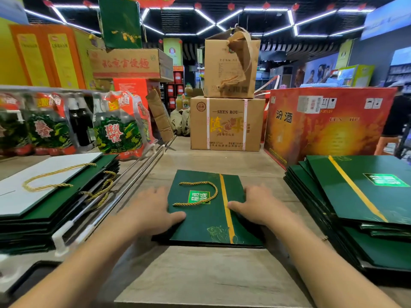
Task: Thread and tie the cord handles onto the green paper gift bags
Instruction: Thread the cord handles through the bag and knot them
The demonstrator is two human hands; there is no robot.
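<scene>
Head view. A flat, folded green gift bag (209,210) lies at the centre of the counter (200,274), with a gold cord handle (198,193) looped across its upper face and over a bright green label with white Chinese characters. The right hand (260,205) grasps the bag's right edge, thumb on the gold stripe and fingers curled over the side. The left hand (151,210) rests at the left edge with its thumb on the face. Its fingers are blurred, so a grasp cannot be confirmed.

A left stack (55,210) of flat bags shows gold cords, and a right stack (355,201) shows none. Beyond the bag stands a strapped, closed carton (226,123) printed "SHEN ROU". It carries a torn-open carton (231,67) whose contents are hidden. Beside them is a red box (329,123) marked "汾酒".
</scene>
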